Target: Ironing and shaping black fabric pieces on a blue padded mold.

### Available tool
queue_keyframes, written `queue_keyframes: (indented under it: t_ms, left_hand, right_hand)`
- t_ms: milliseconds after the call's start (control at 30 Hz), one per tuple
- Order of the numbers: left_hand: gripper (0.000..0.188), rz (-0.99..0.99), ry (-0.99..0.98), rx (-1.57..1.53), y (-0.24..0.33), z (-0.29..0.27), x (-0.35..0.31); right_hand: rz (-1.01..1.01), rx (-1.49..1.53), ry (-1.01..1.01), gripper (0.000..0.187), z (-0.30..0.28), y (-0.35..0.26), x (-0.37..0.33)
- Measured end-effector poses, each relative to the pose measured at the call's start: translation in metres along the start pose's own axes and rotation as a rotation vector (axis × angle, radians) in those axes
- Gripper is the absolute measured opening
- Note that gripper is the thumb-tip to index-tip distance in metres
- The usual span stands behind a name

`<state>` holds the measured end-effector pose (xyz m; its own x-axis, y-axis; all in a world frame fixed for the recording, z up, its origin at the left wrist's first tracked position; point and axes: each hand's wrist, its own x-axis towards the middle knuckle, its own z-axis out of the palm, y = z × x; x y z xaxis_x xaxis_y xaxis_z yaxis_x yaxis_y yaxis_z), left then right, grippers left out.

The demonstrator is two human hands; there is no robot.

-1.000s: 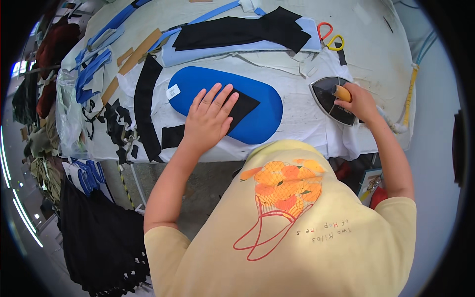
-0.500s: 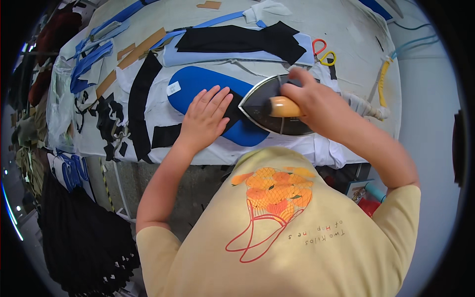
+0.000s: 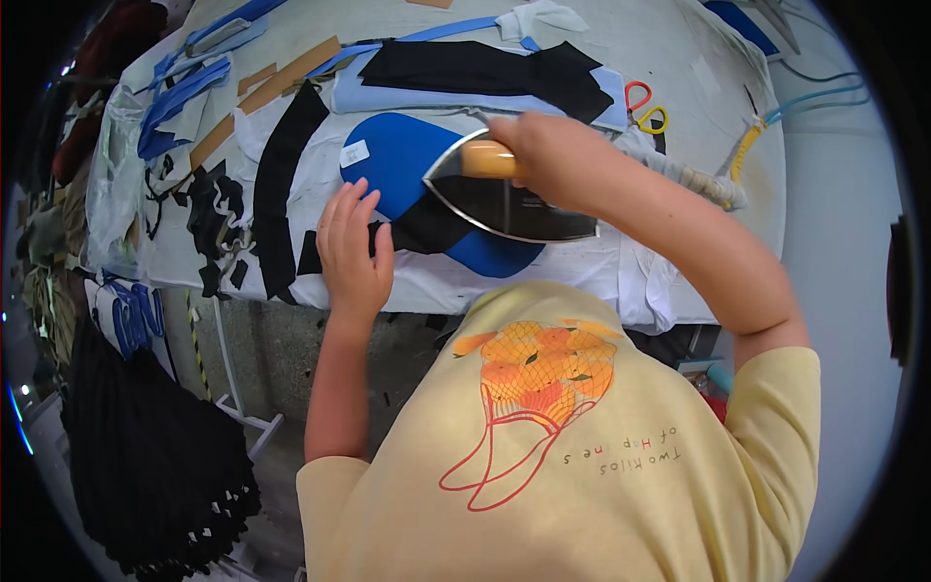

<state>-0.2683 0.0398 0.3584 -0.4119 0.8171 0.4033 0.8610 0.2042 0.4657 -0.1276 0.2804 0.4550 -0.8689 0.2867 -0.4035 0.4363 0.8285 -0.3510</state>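
My right hand (image 3: 543, 155) is closed round the orange-brown handle of an iron (image 3: 524, 206). The iron's dark body, rimmed in silver, covers the right part of a blue oval board (image 3: 402, 160). A black fabric strip (image 3: 424, 229) crosses that board and runs under the iron's edge. At the board's lower left lies my left hand (image 3: 354, 247), fingers stretched out, over the left end of the black strip. It grips nothing that I can see. A small white label (image 3: 355, 153) sits on the blue board's upper left.
Behind the board, a black fabric piece (image 3: 456, 70) rests on light blue cloth (image 3: 427, 97). Red and yellow-handled scissors (image 3: 645, 109) lie to its right. A curved black strip (image 3: 276, 194), black scraps (image 3: 215, 218) and brown card strips (image 3: 291, 82) are at left. Black cloth (image 3: 155, 456) hangs lower left.
The iron has moved left and away from me over the blue board. My left hand has slid left off the board, uncovering more of the black strip.
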Motion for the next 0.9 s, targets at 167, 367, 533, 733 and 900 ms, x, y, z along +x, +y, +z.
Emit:
queue_keyframes:
  t_ms: [167,367,533,733,900]
  left_hand:
    - [0.040,-0.067,0.003,-0.019,-0.014,0.000,-0.035]
    - [0.053,-0.278,0.036,-0.148,-0.010,0.019,-0.047]
    - [0.047,-0.457,-0.121,-0.316,-0.016,0.021,-0.034]
    - [0.034,-0.455,-0.170,-0.262,-0.020,0.016,-0.034]
    - [0.037,-0.365,-0.221,-0.215,-0.006,0.001,-0.029]
  right_hand:
    - [0.186,0.098,0.027,0.041,0.008,0.054,-0.056]
    - [0.435,0.114,0.079,0.046,0.050,0.115,-0.111]
    - [0.510,0.128,0.177,0.045,0.116,0.160,-0.116]
    - [0.017,0.229,0.673,0.035,0.096,0.078,-0.044]
    - [-0.061,0.368,0.635,0.019,0.114,0.037,-0.003]
